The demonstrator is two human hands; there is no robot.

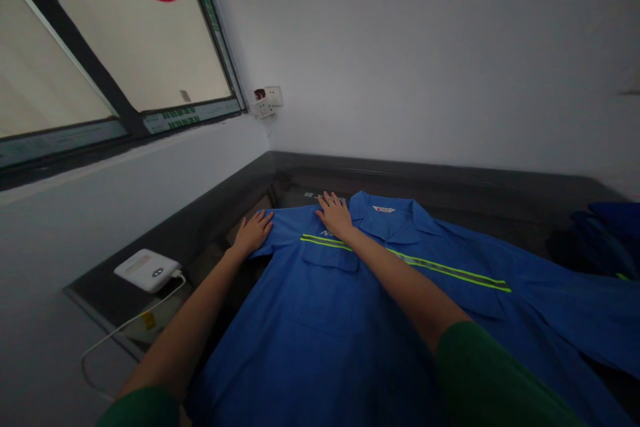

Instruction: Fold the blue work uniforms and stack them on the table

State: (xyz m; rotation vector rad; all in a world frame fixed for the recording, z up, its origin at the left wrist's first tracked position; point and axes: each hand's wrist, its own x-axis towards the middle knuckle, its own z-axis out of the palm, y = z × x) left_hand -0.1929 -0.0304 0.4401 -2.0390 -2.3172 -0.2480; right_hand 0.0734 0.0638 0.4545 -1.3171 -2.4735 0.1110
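A blue long-sleeved work shirt lies spread out, its front up and its collar at the far side. Yellow-green stripes with a grey band run across the chest. My left hand rests on the sleeve at the left, fingers stretched out. Near the shoulder, left of the collar, my right hand lies flat with its fingers apart. Its forearm crosses over the chest and hides part of the stripes. Neither hand grips the cloth.
The shirt lies on a dark, glossy surface with a raised edge against the wall. At left sits a white device with a white cable. Dark blue folded cloth lies at far right. Wall sockets are beside the window.
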